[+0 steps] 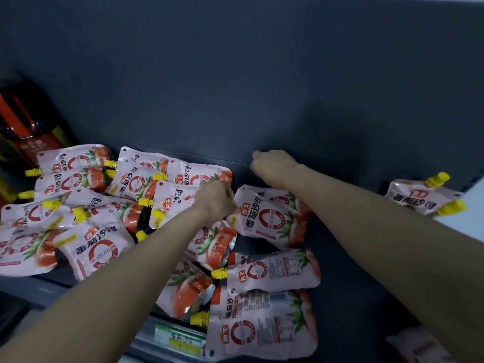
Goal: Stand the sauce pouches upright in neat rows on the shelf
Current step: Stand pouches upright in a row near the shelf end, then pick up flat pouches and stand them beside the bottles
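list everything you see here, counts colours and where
sauce pouches: over a dozen, white with red tomato print and yellow caps, lying flat in a heap over the shelf's left and middle
right-edge pouches: seemingly two, same colours, lying at the far right
bottles: count unclear, dark with orange-red label, far left, blurred
shelf: one, dark grey, under everything
back panel: one, dark grey, behind the shelf
price label: one, green and yellow, on the front rail below the heap
left grip: one, curled on a pouch mid-heap
right grip: one, fingers curled near the back panel, contents hidden
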The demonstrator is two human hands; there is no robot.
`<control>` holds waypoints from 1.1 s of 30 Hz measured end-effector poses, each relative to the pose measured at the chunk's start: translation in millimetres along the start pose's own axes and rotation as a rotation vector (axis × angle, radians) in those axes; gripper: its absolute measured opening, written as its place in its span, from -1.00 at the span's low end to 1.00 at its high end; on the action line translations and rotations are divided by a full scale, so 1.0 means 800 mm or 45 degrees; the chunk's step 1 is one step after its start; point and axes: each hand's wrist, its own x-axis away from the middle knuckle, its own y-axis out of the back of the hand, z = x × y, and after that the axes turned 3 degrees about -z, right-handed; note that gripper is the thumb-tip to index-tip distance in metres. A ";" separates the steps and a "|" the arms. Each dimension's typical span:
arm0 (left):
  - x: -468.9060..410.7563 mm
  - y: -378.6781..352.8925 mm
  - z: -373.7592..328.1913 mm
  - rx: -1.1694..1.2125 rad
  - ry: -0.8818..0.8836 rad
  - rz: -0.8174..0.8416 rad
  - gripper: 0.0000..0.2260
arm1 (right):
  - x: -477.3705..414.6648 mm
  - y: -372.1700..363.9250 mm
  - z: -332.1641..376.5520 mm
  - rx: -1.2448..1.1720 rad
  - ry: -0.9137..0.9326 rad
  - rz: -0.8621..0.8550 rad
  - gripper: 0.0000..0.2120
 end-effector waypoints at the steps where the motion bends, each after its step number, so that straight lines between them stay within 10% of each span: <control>1: 0.001 0.002 -0.001 0.063 -0.018 0.004 -0.79 | 0.004 -0.001 -0.006 -0.050 -0.034 0.011 -0.72; 16: 0.041 -0.002 -0.015 0.273 -0.089 0.180 -0.87 | 0.029 -0.044 -0.031 -0.669 -0.224 0.424 -0.50; 26: 0.045 0.001 -0.027 0.305 -0.161 0.133 -0.88 | 0.026 -0.042 -0.018 -0.814 -0.342 0.215 -0.87; 33: 0.040 0.025 -0.038 0.426 -0.289 -0.021 -0.91 | 0.028 0.007 -0.049 -0.550 -0.291 0.062 -0.68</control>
